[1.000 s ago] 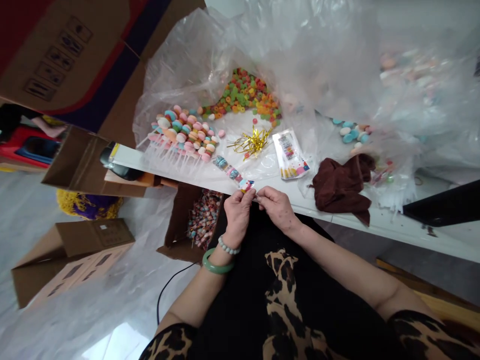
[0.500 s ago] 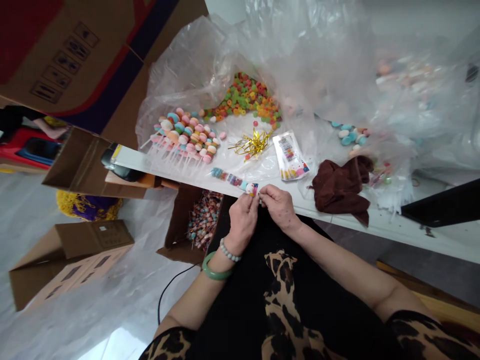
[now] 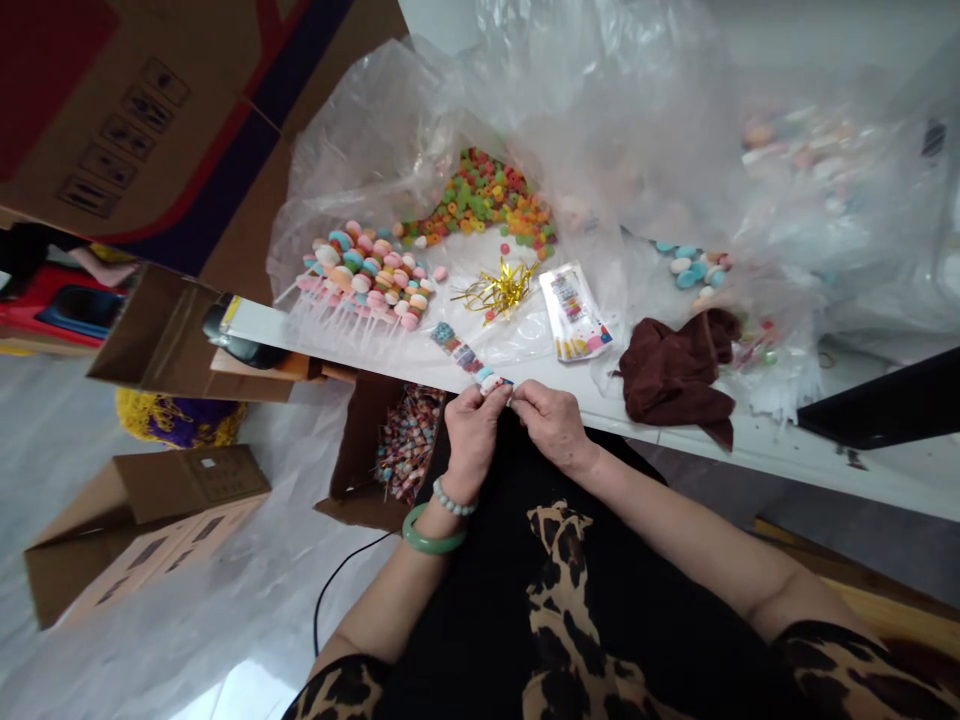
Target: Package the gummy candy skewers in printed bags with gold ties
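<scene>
A candy skewer in a clear printed wrapper slants over the table's front edge, its lower end between my hands. My left hand is closed on that lower end, thumb and fingers pressed together. Close beside it, my right hand pinches at the same end; what lies between its fingertips is too small to make out. Gold twist ties lie loose just beyond the hands. A stack of printed wrappers rests to their right. Unwrapped candy skewers on white sticks are piled at the left.
Ring-shaped gummies spread over clear plastic at the back. Right of the wrappers lie a brown cloth, pastel candies and a black bar. Below the table, an open carton holds many wrapped skewers. A large carton stands at left.
The wrapped skewer tilted flatter half a second ago and slants more steeply again now. My left hand turned with it, while my right hand stayed pinching close by.
</scene>
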Action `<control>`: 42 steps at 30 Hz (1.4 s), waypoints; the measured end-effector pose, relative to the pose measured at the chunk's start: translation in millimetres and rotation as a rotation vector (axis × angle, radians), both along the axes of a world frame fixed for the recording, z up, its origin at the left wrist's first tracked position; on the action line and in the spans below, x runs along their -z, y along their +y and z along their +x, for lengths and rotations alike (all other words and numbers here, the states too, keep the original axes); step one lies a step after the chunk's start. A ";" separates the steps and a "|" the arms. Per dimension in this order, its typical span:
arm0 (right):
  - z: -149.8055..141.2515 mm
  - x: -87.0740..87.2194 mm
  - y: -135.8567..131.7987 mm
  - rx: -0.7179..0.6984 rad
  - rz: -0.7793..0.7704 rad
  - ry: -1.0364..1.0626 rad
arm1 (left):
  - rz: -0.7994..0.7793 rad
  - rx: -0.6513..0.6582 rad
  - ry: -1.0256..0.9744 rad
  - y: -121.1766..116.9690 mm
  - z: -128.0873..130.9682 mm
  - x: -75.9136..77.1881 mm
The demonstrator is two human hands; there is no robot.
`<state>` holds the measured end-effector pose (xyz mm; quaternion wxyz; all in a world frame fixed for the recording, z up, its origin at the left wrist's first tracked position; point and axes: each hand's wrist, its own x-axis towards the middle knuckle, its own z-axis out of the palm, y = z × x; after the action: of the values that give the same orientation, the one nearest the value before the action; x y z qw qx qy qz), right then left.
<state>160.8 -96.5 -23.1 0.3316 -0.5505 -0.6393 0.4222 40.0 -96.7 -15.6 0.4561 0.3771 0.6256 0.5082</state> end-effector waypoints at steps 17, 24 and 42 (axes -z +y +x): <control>-0.6 -0.8 -0.9 0.027 0.000 -0.019 | -0.152 -0.038 -0.501 10.0 -0.9 0.2; -3.0 0.9 4.2 0.035 -0.446 0.511 | -0.121 -0.025 -0.524 9.2 0.3 8.9; -0.9 4.4 1.1 -0.058 -0.086 0.133 | -0.161 -0.011 -0.526 8.5 -4.4 8.9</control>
<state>159.9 -95.4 -27.5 0.3369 -0.5162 -0.6128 0.4945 35.5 -88.2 -24.5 0.6286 0.1915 0.5262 0.5397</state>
